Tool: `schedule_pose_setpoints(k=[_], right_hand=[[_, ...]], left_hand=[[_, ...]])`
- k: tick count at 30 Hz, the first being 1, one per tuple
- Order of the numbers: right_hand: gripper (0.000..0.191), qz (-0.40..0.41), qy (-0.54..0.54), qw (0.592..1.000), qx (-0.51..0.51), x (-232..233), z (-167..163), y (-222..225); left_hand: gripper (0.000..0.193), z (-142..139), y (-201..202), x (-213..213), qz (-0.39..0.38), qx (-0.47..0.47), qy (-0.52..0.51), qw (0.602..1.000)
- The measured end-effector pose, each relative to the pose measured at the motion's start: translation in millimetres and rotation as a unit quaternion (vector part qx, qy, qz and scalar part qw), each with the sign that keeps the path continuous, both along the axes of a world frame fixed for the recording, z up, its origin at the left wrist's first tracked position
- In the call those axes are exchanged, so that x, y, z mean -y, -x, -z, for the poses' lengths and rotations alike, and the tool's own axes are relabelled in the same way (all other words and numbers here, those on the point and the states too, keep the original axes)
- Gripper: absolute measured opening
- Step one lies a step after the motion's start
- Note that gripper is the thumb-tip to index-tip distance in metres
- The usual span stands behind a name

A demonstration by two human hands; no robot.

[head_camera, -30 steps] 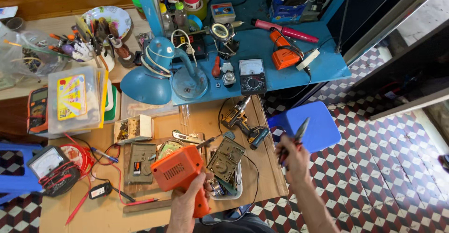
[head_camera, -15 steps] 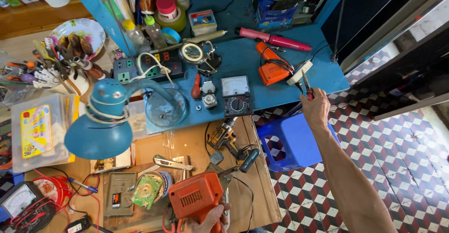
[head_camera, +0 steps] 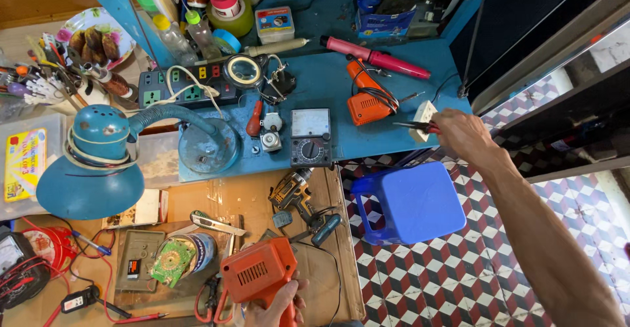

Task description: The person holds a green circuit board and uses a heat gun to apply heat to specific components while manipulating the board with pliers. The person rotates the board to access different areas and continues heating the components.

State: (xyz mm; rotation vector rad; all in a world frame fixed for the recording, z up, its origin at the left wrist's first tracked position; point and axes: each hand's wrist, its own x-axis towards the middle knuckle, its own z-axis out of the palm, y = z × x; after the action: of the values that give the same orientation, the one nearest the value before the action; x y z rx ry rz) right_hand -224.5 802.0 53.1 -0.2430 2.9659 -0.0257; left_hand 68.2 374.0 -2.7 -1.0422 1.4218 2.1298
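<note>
Left hand (head_camera: 275, 304) was clenched on the grip of an orange soldering gun (head_camera: 257, 276) at the near edge of the wooden table (head_camera: 262, 196); the gun's body lay roughly left-right, grip pointing down toward the person. Right hand (head_camera: 467, 136) reached out over the right end of the blue table (head_camera: 367, 136), grasping red-handled pliers (head_camera: 415, 126); their long axis ran near horizontal, tips pointing left, close to a white plug block (head_camera: 423, 117). A second orange soldering gun (head_camera: 365, 100) lay just left of the tips, with a pink-red tool (head_camera: 374, 56) behind it, slanting down to the right. A plate (head_camera: 95, 28) at far left held brown lumps; a cup (head_camera: 52, 90) beside it was stuffed with pens and tools. Jar with red lid (head_camera: 226, 2) stood at the back, near a small white box with red-blue label (head_camera: 274, 23). Clear plastic bin (head_camera: 26, 163) at left held a yellow printed card. Blue stool (head_camera: 405, 202) stood on the tiled floor below the right hand. Analog meter (head_camera: 310, 136) sat mid-table, blue lamp (head_camera: 92, 169) at left.
</note>
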Motion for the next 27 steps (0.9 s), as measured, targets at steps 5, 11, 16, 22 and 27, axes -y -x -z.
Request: schedule_pose_setpoints(k=[5, 11, 16, 22, 27], right_hand=[[0.024, -0.111, -0.055, 0.992, 0.027, 28.0, 5.9, 27.1], [0.015, -0.109, -0.039, 0.993, 0.003, 30.3, 14.7, 22.3], [0.015, -0.070, -0.024, 0.996, -0.049, 48.5, 10.8, 9.2], [0.018, 0.039, 0.142, 0.968, -0.204, 83.6, -19.6, -60.4], [0.041, 0.363, 0.426, 0.827, 0.047, 182.6, 6.7, -162.9]], left_hand=[[0.053, -26.6, 4.0, -14.7, -0.030, -0.006, 0.003, 1.000], [0.053, -43.2, -3.2, -2.8, -0.035, -0.056, -0.013, 0.998], [0.050, -48.6, -18.0, 25.8, -0.058, -0.069, -0.005, 0.996], [0.044, -47.7, -30.8, 94.5, -0.130, -0.126, 0.238, 0.954], [0.042, -26.8, -33.7, 145.2, -0.063, -0.271, 0.459, 0.844]])
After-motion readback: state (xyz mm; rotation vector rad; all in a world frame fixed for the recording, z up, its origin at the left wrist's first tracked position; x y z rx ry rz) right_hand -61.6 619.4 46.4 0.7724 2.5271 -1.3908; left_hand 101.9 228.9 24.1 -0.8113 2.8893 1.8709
